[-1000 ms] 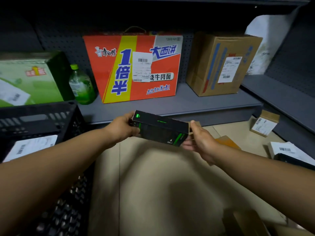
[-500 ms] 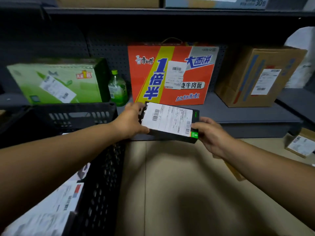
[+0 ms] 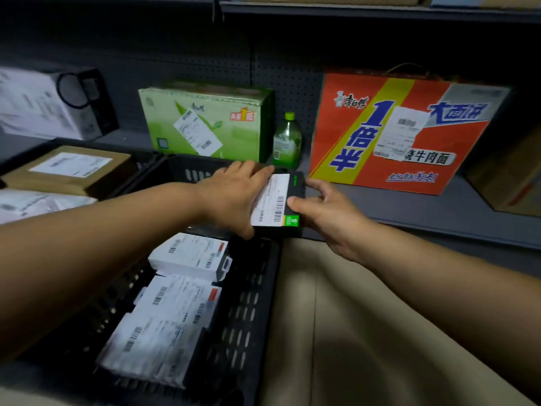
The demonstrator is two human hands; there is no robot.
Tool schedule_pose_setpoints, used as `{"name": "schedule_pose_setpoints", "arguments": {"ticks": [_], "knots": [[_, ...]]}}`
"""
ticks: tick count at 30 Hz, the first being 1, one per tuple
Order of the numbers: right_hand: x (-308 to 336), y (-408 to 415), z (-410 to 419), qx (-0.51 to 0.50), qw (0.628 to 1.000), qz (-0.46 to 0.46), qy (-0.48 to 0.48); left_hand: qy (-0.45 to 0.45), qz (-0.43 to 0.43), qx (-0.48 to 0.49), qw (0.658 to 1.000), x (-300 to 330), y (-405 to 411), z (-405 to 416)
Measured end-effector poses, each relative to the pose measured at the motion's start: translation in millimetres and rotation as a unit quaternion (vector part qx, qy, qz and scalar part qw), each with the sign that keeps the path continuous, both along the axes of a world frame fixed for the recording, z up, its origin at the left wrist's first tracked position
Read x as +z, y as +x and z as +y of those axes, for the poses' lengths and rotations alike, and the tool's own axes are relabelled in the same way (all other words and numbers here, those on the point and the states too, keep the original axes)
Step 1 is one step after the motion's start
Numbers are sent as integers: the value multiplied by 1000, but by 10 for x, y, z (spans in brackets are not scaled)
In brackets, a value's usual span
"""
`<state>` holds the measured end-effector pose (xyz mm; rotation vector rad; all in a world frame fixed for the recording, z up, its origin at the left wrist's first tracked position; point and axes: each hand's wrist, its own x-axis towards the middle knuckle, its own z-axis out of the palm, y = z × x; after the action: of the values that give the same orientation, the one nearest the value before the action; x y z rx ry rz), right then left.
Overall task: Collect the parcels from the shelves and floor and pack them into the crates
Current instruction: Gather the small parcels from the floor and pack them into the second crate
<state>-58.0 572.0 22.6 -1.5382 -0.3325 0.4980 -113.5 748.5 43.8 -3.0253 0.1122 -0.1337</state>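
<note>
Black parcel [image 3: 288, 200] with white shipping label, being held in both hands at the far right corner of the black crate [image 3: 254, 303]. Left hand [image 3: 234, 197] gripping its left side, fingers curled over the top edge; right hand [image 3: 328, 212] pinching its right edge. Below the grip, labelled white parcels [image 3: 187, 256] lying in the crate. Beyond the grip, green carton [image 3: 205, 121], green bottle [image 3: 287, 142] and orange carton [image 3: 404, 133] standing on the shelf [image 3: 409, 206].
</note>
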Motion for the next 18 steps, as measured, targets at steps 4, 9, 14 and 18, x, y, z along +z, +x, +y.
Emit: {"name": "schedule_pose_setpoints", "arguments": {"ticks": [4, 9, 14, 18], "knots": [[-141, -35, 450, 40, 958, -205, -194, -37, 78, 55, 995, -363, -382, 483], [-300, -49, 809, 87, 898, -327, -281, -16, 154, 56, 986, -954, -753, 920], [-432, -47, 1029, 133, 813, -414, -388, 48, 223, 30, 973, -1480, -869, 1109], [-476, -63, 1082, 150, 768, -434, -447, 69, 216, 25, 974, -1727, -881, 1174]]}}
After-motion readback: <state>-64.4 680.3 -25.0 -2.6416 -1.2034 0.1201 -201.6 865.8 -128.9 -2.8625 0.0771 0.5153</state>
